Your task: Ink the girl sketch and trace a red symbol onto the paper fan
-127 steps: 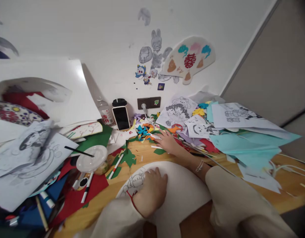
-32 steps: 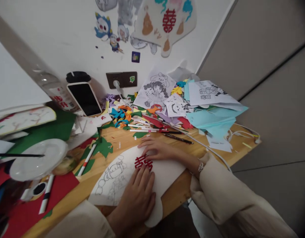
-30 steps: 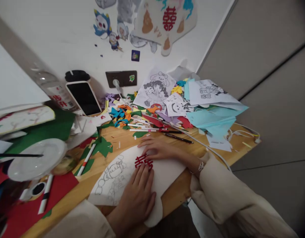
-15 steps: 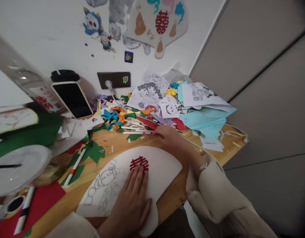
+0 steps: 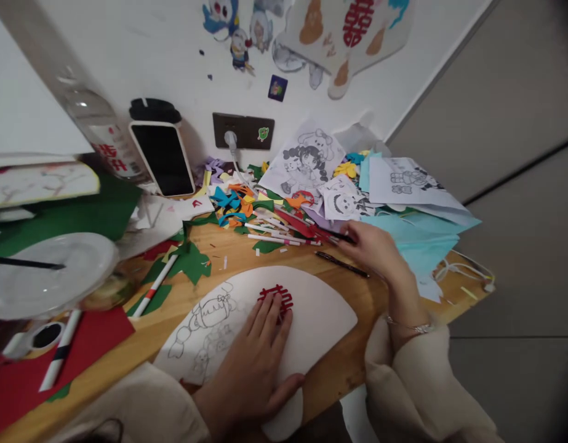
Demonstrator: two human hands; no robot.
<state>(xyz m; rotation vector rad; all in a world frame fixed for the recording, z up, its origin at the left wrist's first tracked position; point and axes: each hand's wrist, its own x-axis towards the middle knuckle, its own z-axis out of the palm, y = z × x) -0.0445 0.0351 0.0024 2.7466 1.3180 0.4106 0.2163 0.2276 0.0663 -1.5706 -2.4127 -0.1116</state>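
Apparently the step in hand is to steady and fetch: the left hand lies flat, fingers extended, over the red character on the fan, which rests on the table. The right hand bends its fingers at a dark stick beside the scraps — whether they grip it, I can't quite tell. Such a move calls for keeping the fan pressed flat and disturbing no scraps. A pen lies just nearer. Behind — along the wall — stand a phone, a bottle and a socket.
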